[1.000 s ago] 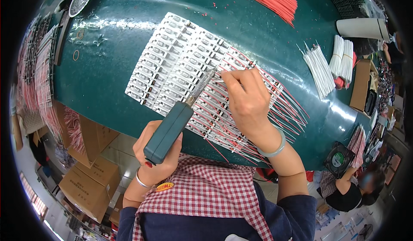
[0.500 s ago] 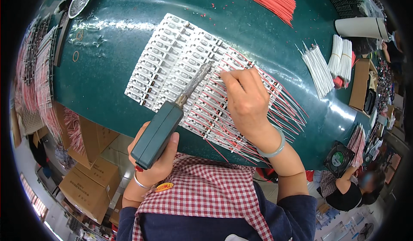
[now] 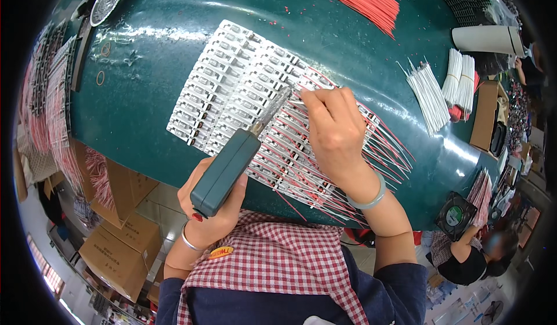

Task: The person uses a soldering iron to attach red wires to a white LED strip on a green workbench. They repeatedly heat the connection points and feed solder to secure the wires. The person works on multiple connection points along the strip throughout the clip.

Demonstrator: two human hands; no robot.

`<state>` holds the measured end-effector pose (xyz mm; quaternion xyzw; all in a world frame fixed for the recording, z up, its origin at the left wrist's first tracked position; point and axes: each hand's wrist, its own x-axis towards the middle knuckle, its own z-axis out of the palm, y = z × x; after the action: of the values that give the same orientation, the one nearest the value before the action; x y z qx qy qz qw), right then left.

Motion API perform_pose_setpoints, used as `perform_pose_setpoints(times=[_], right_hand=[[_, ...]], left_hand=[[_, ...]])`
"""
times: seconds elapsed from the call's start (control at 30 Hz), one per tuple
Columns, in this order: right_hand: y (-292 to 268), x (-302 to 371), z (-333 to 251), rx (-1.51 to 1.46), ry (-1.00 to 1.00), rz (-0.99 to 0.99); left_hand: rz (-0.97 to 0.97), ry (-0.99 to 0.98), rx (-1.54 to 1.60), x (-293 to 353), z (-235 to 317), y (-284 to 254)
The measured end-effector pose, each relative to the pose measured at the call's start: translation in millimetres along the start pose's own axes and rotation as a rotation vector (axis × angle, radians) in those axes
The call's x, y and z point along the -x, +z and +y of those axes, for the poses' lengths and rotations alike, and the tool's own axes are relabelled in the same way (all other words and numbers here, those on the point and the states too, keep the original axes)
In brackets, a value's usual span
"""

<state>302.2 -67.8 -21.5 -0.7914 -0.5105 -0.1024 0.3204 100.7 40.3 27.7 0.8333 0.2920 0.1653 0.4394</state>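
My left hand (image 3: pixel 216 200) is wrapped round the dark green body of a soldering gun (image 3: pixel 226 171). Its rough silver barrel reaches over a block of small white moulded parts with metal pieces (image 3: pixel 223 72), laid in rows on the table. My right hand (image 3: pixel 335 130) is closed, thumb and fingertips pinching a thin wire (image 3: pixel 297 102) beside the barrel's tip; the exact joint is too small to make out. Red and white wires (image 3: pixel 386 145) run from the right-hand rows and fan out under my right wrist.
On the green table (image 3: pixel 139 127) lie a bundle of red wires (image 3: pixel 360 3), bundles of white wires (image 3: pixel 428 96), rubber bands and a metal dish (image 3: pixel 109 1). A black fan (image 3: pixel 456 216) sits at the right edge. Wired parts hang at left above cardboard boxes (image 3: pixel 122 255). Another person (image 3: pixel 473 255) sits at right.
My left hand and the soldering gun have shifted right and slightly up, bringing the tip closer to my right fingertips. The right hand has barely moved.
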Motion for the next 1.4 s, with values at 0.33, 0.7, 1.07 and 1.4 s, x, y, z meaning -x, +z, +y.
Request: perform_pose_setpoints(times=[0.33,0.7,1.07,1.4], right_hand=[[2.2,2.3,3.7,0.022,-0.063,-0.009],[1.6,1.6,3.8,0.031,-0.057,-0.019],[1.6,0.6,2.7,0.036,-0.053,-0.014],[2.4,1.4,3.1,0.037,-0.053,-0.006]], left_hand=[[-0.013,-0.030,-0.014,-1.8,4.9,1.0],[0.096,-0.106,0.083,8.8,-0.5,-2.3],[0.009,-0.009,0.019,0.6,1.9,1.0],[0.009,-0.052,-0.011,2.6,4.9,1.5]])
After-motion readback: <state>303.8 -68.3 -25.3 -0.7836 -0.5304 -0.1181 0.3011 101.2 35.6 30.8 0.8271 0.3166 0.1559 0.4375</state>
